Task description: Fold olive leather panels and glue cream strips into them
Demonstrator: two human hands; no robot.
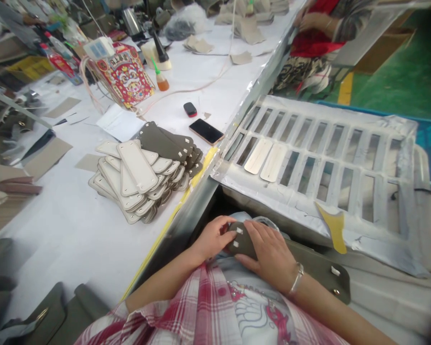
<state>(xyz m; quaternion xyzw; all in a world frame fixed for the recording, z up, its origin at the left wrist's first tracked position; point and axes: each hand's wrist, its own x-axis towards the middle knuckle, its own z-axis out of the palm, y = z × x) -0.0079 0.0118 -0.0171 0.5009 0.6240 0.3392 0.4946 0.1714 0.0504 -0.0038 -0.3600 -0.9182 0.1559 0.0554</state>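
A dark grey-green strip with rounded ends (318, 268) lies across my lap, with white tabs at both ends and a small metal fitting at the right end. My left hand (215, 235) pinches its left end, thumb beside a white tab. Over the same end curves my right hand (271, 254), fingers on top and thumb below; the hand and wrist hide part of the strip. On the table to the left, a pile of beige rounded strips (138, 179) lies against similar dark strips (168, 141) with white tabs.
At the right stands a slotted metal rack (305, 153) with two cream strips (266, 159) on it and a yellow scrap (332, 227) at its near edge. A phone (206, 131), a glue bottle (161, 79) and a red patterned box (125, 76) stand farther back. Another person (319, 28) sits beyond.
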